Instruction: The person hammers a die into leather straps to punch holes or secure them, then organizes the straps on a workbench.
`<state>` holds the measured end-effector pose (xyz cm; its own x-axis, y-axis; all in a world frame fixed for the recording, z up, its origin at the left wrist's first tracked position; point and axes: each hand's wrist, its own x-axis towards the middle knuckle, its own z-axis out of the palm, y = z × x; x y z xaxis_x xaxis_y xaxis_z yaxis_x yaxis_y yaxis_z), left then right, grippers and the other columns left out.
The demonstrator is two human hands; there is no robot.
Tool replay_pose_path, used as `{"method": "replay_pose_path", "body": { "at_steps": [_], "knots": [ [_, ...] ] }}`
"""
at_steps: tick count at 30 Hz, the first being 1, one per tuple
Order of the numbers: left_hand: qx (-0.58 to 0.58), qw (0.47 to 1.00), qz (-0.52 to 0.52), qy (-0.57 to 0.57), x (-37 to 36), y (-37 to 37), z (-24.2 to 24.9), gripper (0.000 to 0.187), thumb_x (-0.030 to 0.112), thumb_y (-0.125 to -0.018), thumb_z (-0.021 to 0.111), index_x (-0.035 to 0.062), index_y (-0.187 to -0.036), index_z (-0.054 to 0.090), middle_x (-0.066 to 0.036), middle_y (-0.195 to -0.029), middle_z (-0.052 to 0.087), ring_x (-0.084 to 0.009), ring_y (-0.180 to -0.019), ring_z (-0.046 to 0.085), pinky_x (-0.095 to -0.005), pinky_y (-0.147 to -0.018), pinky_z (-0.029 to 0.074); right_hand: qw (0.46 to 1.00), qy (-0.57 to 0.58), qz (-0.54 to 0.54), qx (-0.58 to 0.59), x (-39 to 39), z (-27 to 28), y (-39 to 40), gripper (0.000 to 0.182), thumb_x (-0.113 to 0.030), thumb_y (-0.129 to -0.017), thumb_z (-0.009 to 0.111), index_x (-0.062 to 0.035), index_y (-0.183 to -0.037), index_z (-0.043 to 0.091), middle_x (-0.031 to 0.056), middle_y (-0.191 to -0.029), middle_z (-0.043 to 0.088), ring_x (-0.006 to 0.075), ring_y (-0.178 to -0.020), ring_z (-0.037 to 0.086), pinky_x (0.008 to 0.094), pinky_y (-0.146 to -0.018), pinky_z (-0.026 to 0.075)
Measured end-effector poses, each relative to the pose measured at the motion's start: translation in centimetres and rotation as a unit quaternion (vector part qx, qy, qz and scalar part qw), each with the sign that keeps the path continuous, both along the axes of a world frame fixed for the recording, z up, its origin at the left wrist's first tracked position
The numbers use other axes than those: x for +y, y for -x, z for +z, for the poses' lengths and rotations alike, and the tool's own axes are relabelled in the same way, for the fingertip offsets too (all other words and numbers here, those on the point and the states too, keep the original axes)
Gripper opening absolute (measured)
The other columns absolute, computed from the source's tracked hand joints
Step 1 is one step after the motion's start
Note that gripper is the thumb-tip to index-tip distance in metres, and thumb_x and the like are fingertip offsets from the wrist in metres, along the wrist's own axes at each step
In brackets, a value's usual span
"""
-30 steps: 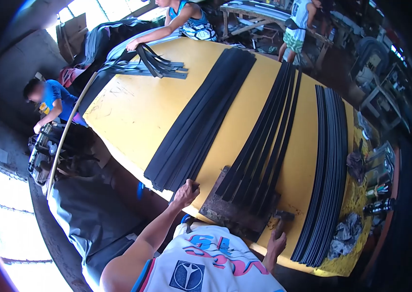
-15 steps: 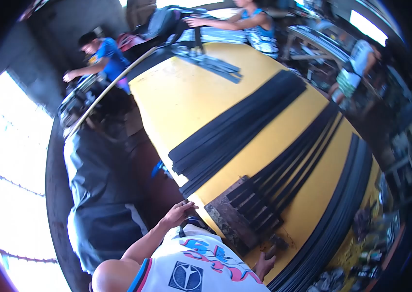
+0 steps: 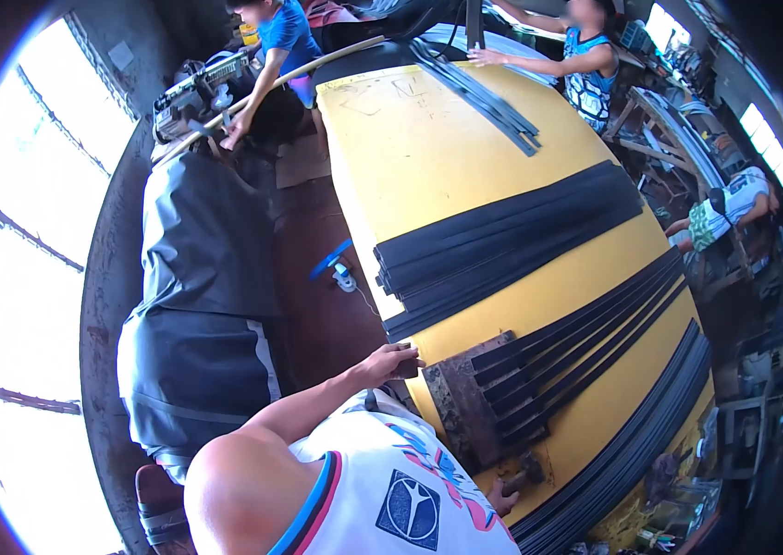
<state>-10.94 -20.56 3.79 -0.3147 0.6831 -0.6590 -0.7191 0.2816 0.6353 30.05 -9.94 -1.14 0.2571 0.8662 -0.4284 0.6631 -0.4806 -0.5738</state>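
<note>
Black rubber strips [image 3: 511, 242] lie in flat bundles across the yellow table [image 3: 428, 157], the broadest bundle running from the near-left edge toward the far right. A second set of narrower strips [image 3: 585, 338] fans out to the right of it, its near ends resting on a rusty metal plate [image 3: 461, 398] at the table's near edge. A third, tightly packed stack of thin strips [image 3: 636, 444] follows the table's right edge. To the left of the table a dark tarpaulin-like sheet [image 3: 197, 305] hangs over something on the floor.

The left hand [image 3: 389, 363] sits at the near edge of the table, just beside the plate's left corner and a little below the cut ends of the broad bundle; its fingers are curled together, seemingly pinching a small dark piece, though the view is too poor to be sure. The right hand [image 3: 502, 495] is low at the near edge, close to a small dark block [image 3: 532, 467] by the plate, mostly hidden behind the white jersey, so I cannot tell its grip.

At the far end, another person's hand [image 3: 482, 57] rests on a loose bunch of strips [image 3: 484, 92].
</note>
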Motion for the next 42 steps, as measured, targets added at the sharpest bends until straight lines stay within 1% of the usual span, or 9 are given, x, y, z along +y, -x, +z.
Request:
{"method": "replay_pose_path", "body": {
  "at_steps": [4, 12, 16, 19, 22, 29, 32, 38, 42],
  "knots": [
    [-0.001, 1.000, -0.007, -0.014, -1.2, 2.7, -0.7, 0.034, 0.030, -0.101, 0.053, 0.0025, -0.121, 0.052, -0.010, -0.112, 0.067, -0.0162, -0.101, 0.065, -0.0328, -0.088, 0.054, 0.992, -0.050, 0.014, -0.111, 0.1, -3.0, -0.7, 0.072, -0.035, -0.081, 0.072, 0.0080, -0.132, 0.046, 0.0247, -0.112, 0.060, 0.0322, -0.081, 0.065, 0.0343, -0.053, 0.054],
    [0.014, 1.000, 0.012, -0.021, -9.1, 9.9, -3.8, 0.030, 0.029, -0.100, 0.054, 0.0033, -0.115, 0.056, -0.008, -0.101, 0.069, -0.0151, -0.092, 0.065, -0.0295, -0.082, 0.052, 0.986, -0.021, -0.035, -0.162, 0.3, -3.3, 0.1, 0.077, -0.038, -0.082, 0.069, 0.0095, -0.137, 0.041, 0.0289, -0.121, 0.058, 0.0373, -0.089, 0.067, 0.0373, -0.062, 0.060],
    [0.080, 0.997, 0.016, 0.008, -14.1, 13.7, -5.0, 0.025, 0.026, -0.099, 0.057, 0.0017, -0.101, 0.061, -0.009, -0.099, 0.070, -0.0141, -0.084, 0.064, -0.0281, -0.077, 0.052, 0.980, -0.089, -0.056, -0.168, -0.3, -7.1, -1.9, 0.078, -0.041, -0.082, 0.067, 0.0086, -0.136, 0.043, 0.0298, -0.122, 0.057, 0.0403, -0.098, 0.064, 0.0407, -0.075, 0.058],
    [0.117, 0.992, 0.018, 0.052, -17.8, 15.4, -6.1, 0.029, 0.028, -0.098, 0.059, 0.0004, -0.109, 0.058, -0.010, -0.100, 0.070, -0.0150, -0.083, 0.064, -0.0302, -0.077, 0.053, 0.972, -0.097, -0.031, -0.213, -0.5, -7.1, -2.5, 0.075, -0.044, -0.082, 0.067, 0.0082, -0.133, 0.046, 0.0293, -0.123, 0.058, 0.0425, -0.106, 0.061, 0.0445, -0.087, 0.051],
    [0.118, 0.983, 0.092, 0.107, -20.5, 15.1, -5.4, 0.033, 0.027, -0.098, 0.059, -0.0010, -0.115, 0.056, -0.011, -0.101, 0.069, -0.0175, -0.085, 0.065, -0.0316, -0.078, 0.054, 0.967, -0.113, -0.006, -0.228, 0.5, -8.1, -2.4, 0.074, -0.045, -0.083, 0.067, 0.0080, -0.131, 0.049, 0.0289, -0.123, 0.059, 0.0440, -0.111, 0.059, 0.0470, -0.095, 0.047],
    [0.094, 0.961, 0.205, 0.160, -24.4, 9.6, -7.3, 0.036, 0.029, -0.096, 0.060, 0.0004, -0.117, 0.054, -0.014, -0.102, 0.069, -0.0188, -0.086, 0.066, -0.0342, -0.081, 0.055, 0.985, -0.169, -0.042, -0.021, 1.3, -11.3, -5.4, 0.076, -0.044, -0.082, 0.067, 0.0116, -0.131, 0.047, 0.0319, -0.125, 0.056, 0.0439, -0.115, 0.056, 0.0456, -0.099, 0.045],
    [0.063, 0.966, 0.192, 0.158, -25.2, 7.3, -7.1, 0.046, 0.027, -0.096, 0.061, -0.0035, -0.129, 0.049, -0.014, -0.102, 0.071, -0.0200, -0.093, 0.066, -0.0343, -0.088, 0.051, 0.991, -0.068, 0.016, -0.112, 0.3, -6.9, -2.8, 0.075, -0.042, -0.084, 0.067, 0.0122, -0.132, 0.046, 0.0321, -0.128, 0.054, 0.0440, -0.117, 0.055, 0.0447, -0.101, 0.044],
    [0.087, 0.970, 0.094, 0.206, -27.5, 3.8, -6.5, 0.037, 0.030, -0.096, 0.061, 0.0007, -0.119, 0.058, -0.009, -0.099, 0.072, -0.0179, -0.093, 0.065, -0.0364, -0.090, 0.048, 0.995, -0.073, 0.035, -0.064, -2.0, -4.8, -2.1, 0.074, -0.039, -0.084, 0.067, 0.0123, -0.133, 0.045, 0.0320, -0.130, 0.052, 0.0430, -0.120, 0.052, 0.0433, -0.103, 0.042],
    [0.080, 0.962, 0.153, 0.209, -28.9, 3.1, -7.0, 0.040, 0.029, -0.096, 0.061, -0.0014, -0.121, 0.055, -0.010, -0.098, 0.071, -0.0176, -0.094, 0.065, -0.0365, -0.093, 0.048, 0.977, -0.134, 0.028, -0.164, -1.5, -5.9, -1.0, 0.071, -0.038, -0.084, 0.066, 0.0101, -0.132, 0.047, 0.0322, -0.123, 0.057, 0.0460, -0.112, 0.057, 0.0475, -0.097, 0.045]
  ]
}}
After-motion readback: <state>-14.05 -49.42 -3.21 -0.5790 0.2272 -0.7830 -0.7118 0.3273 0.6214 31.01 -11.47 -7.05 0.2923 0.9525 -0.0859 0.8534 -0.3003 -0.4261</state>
